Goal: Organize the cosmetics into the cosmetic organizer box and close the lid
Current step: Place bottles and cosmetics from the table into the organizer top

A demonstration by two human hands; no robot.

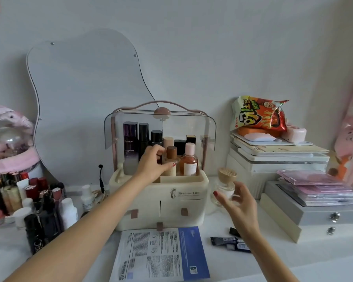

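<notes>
Right hand (237, 197) gripping clear bottle (224, 190), left hand (154, 162) pinching half-hidden bottle (171, 161) in organizer (161, 198)

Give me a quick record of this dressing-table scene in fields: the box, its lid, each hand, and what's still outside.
organizer box: cream box mid-table, upper compartment full of upright bottles
lid: clear lid raised, not closed
left hand: left hand inside the box, fingers around a wooden-capped bottle
right hand: right hand beside the box, at a clear bottle with gold cap; grip unclear
still outside: dark tubes, sheet-mask packet, cluster of cosmetics at left
</notes>
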